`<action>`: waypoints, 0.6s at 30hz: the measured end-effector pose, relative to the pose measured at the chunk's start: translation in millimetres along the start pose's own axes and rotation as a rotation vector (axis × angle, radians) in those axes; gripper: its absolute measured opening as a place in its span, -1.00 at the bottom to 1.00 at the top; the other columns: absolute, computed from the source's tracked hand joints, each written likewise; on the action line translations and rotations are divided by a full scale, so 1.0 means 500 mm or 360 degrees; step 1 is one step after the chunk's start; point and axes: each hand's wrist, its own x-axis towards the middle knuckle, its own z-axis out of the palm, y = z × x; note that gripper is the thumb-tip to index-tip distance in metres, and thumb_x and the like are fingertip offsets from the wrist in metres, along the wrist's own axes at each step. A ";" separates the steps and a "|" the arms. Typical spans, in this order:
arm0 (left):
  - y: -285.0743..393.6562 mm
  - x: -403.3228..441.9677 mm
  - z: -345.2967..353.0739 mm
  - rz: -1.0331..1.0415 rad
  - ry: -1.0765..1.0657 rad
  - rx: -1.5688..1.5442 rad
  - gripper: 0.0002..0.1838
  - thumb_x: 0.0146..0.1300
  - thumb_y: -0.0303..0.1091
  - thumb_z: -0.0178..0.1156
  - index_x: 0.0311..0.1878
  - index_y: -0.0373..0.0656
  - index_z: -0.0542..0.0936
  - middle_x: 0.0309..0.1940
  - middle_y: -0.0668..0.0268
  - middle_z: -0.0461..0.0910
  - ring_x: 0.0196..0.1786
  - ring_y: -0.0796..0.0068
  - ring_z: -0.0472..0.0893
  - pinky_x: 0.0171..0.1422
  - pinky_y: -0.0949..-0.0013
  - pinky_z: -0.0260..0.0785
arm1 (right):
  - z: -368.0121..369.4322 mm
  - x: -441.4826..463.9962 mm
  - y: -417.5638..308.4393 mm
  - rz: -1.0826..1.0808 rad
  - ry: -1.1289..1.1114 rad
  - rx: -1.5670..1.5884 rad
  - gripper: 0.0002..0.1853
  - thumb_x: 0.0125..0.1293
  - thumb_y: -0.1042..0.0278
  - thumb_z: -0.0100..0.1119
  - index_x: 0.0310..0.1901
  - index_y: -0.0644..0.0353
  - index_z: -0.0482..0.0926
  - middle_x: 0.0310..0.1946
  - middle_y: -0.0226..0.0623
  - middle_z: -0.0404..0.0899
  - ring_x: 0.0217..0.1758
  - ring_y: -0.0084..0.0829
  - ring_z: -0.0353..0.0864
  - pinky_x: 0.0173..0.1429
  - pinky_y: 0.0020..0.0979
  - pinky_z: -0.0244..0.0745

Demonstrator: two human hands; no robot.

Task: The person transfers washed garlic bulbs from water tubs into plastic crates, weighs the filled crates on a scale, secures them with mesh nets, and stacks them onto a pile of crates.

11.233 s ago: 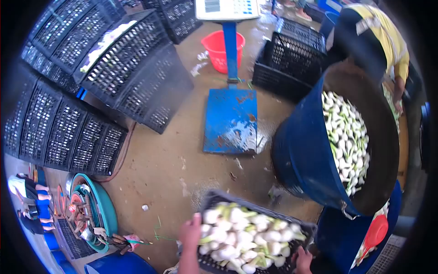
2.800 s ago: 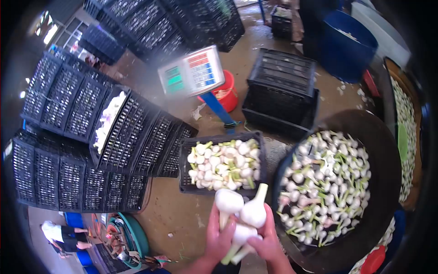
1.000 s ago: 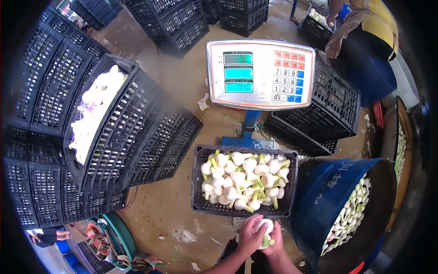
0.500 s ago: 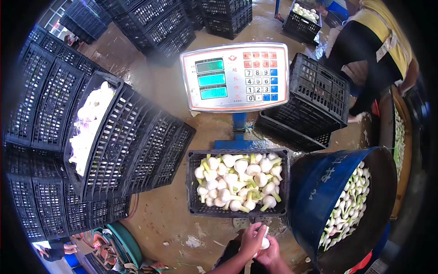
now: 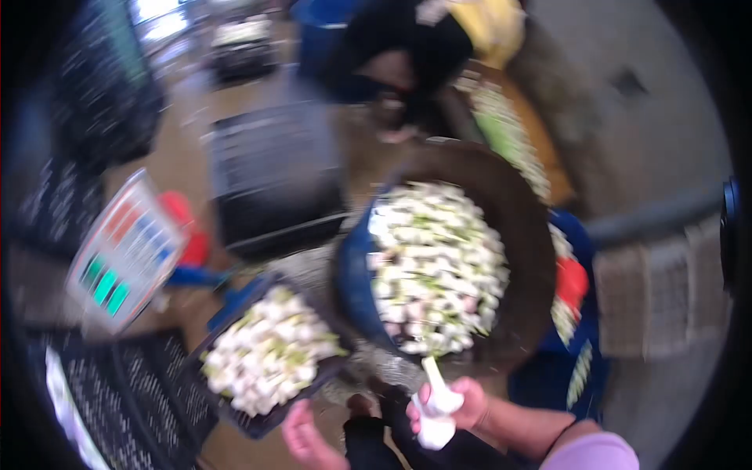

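Observation:
My right hand point(image 5: 468, 403) grips white garlic bulbs point(image 5: 437, 431), apparently two, with a pale green stem pointing up. They are at the near rim of a large blue tub point(image 5: 356, 274) filled with trimmed garlic point(image 5: 439, 266). Lower down, my left hand point(image 5: 308, 439) is by the near corner of a black crate point(image 5: 254, 427) heaped with garlic bulbs point(image 5: 270, 348). Its fingers look stretched out with nothing in them, though motion blurs them.
Left of the crate stands a scale display point(image 5: 125, 251), tilted in this view. Black crates point(image 5: 278, 180) are stacked beyond the tub. A person in dark and yellow clothing point(image 5: 407, 47) bends behind them. More black crates point(image 5: 133, 392) fill the lower left.
My view has swung right, bringing the tub to the middle. My hands, together at a bulb before, are now apart; the right one carries garlic at the tub.

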 end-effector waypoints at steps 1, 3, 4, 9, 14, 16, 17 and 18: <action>-0.016 0.015 -0.021 -0.0047 -0.0100 0.0362 -0.70 0.27 -0.38 -0.01 -0.04 -0.42 0.42 -0.05 0.10 0.46 0.00 0.29 0.46 0.13 0.31 0.32 | 0.005 -0.069 -0.047 -0.0139 0.0073 -0.0129 -0.46 -0.02 -0.03 0.02 -0.06 0.17 0.44 -0.08 0.07 0.37 -0.01 0.03 0.45 0.12 0.00 0.29; -0.063 0.038 -0.043 -0.0397 0.0006 -0.0179 -0.61 0.29 -0.31 0.00 0.06 -0.43 0.35 0.01 0.04 0.40 0.05 0.21 0.42 0.16 0.26 0.30 | 0.042 -0.213 -0.136 -0.0597 0.0492 -0.0260 -0.46 -0.05 -0.02 -0.04 -0.11 0.23 0.47 -0.18 0.08 0.46 -0.11 0.05 0.51 0.05 -0.01 0.36; -0.064 0.044 -0.049 -0.0452 -0.0031 -0.0088 -0.56 0.31 -0.27 -0.02 0.12 -0.43 0.29 0.04 0.04 0.38 0.10 0.20 0.39 0.22 0.27 0.25 | 0.064 -0.276 -0.180 -0.0871 0.0788 -0.0265 -0.47 -0.08 -0.02 -0.07 -0.18 0.25 0.47 -0.26 0.10 0.49 -0.18 0.07 0.53 -0.02 0.02 0.41; -0.143 0.089 -0.064 -0.0671 0.0106 0.0104 -0.68 0.28 -0.28 0.00 0.05 -0.20 0.38 -0.04 0.22 0.43 0.03 0.42 0.43 0.11 0.32 0.27 | -0.074 -0.605 -0.404 -0.2069 0.1667 -0.0800 -0.40 0.23 -0.23 -0.16 0.06 0.14 0.33 -0.05 -0.13 0.45 -0.07 -0.17 0.50 -0.02 -0.15 0.46; -0.223 0.123 -0.122 -0.0573 0.0448 0.0259 -0.69 0.24 -0.34 0.09 0.00 -0.30 0.42 -0.14 0.30 0.47 -0.07 0.53 0.43 0.01 0.45 0.29 | -0.056 -0.424 -0.268 -0.1699 0.1972 -0.1028 -0.51 0.32 -0.17 -0.22 -0.10 0.15 0.36 -0.47 -0.42 0.37 -0.46 -0.55 0.39 -0.36 -0.55 0.39; -0.266 0.150 -0.176 -0.0510 0.0610 0.0355 -0.68 0.23 -0.35 0.10 0.00 -0.32 0.42 -0.14 0.28 0.47 -0.07 0.52 0.44 0.02 0.46 0.29 | -0.029 -0.225 -0.114 -0.1493 0.1674 -0.1453 -0.63 0.33 -0.02 -0.17 -0.30 0.15 0.40 -0.60 -0.49 0.33 -0.59 -0.58 0.36 -0.50 -0.53 0.38; -0.290 0.168 -0.195 -0.0453 0.0678 0.0427 -0.67 0.22 -0.36 0.11 0.00 -0.35 0.41 -0.13 0.26 0.47 -0.08 0.50 0.44 0.03 0.46 0.29 | -0.017 -0.160 -0.044 -0.1143 0.1436 -0.2328 -0.77 0.25 0.20 0.01 -0.31 0.21 0.47 -0.49 -0.41 0.48 -0.49 -0.57 0.48 -0.44 -0.54 0.42; -0.317 0.186 -0.217 -0.0461 0.0708 0.0423 -0.67 0.22 -0.36 0.11 0.00 -0.35 0.41 -0.13 0.26 0.47 -0.08 0.50 0.44 0.03 0.46 0.29 | 0.018 -0.077 0.011 -0.0644 0.1055 -0.2319 -0.81 0.14 0.39 0.15 -0.22 0.25 0.53 -0.35 -0.30 0.57 -0.37 -0.52 0.57 -0.32 -0.53 0.47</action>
